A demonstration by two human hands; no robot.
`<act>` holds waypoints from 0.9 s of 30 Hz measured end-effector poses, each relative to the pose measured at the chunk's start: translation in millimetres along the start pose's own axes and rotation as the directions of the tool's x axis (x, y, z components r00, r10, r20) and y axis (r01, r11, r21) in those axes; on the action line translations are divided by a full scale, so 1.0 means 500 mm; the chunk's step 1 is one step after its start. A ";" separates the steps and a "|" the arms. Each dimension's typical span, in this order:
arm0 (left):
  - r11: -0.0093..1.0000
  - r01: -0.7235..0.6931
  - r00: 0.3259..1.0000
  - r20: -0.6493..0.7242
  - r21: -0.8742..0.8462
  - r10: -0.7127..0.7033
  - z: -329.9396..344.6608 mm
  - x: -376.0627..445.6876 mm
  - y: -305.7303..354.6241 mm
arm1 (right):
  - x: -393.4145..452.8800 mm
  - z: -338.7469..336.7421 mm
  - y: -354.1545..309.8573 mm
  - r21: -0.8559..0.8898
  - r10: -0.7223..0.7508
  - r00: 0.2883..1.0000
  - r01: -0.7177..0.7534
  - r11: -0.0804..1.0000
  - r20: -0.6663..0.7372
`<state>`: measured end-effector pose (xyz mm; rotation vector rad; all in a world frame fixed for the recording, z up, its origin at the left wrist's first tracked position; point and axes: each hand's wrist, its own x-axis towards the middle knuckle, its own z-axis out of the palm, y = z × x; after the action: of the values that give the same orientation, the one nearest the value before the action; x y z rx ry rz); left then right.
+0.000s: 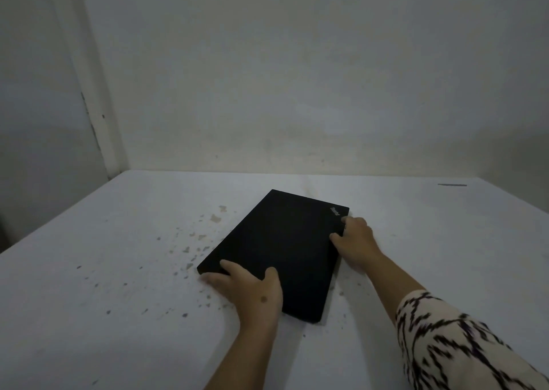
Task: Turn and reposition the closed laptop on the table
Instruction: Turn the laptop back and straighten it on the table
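A closed black laptop (282, 241) lies flat on the white table (118, 270), skewed so its long sides run from near left to far right; a small logo sits at its far right corner. My left hand (249, 288) grips the near left edge, fingers and thumb resting on the lid. My right hand (356, 242) holds the right edge close to the logo corner, fingertips curled onto the lid. A patterned cream and black sleeve covers my right upper arm.
The table surface is chipped and speckled to the left of the laptop. A plain wall (297, 92) rises behind the table's far edge, and a corner post (95, 107) stands at the back left. A dark mark (452, 185) lies at the far right.
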<state>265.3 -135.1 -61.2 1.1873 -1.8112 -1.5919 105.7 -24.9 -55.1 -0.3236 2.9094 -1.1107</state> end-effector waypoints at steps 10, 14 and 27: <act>1.000 0.009 0.994 -0.112 -0.024 -0.012 0.007 0.022 0.021 | 0.108 -0.005 -0.002 -0.062 -0.080 0.997 0.080 0.995 -0.005; 0.995 0.028 0.994 -0.104 -0.091 -0.038 0.008 0.015 0.021 | 0.150 0.004 0.000 -0.116 -0.124 0.991 0.128 0.985 0.042; 0.996 0.043 0.991 -0.124 -0.080 -0.053 0.023 0.018 0.023 | 0.213 0.036 -0.024 -0.359 -0.112 0.986 0.150 0.921 0.124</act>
<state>247.8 -136.3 -54.7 1.2747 -1.6393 -1.5609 5.1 -66.4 -53.9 -0.5697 3.0256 -0.5262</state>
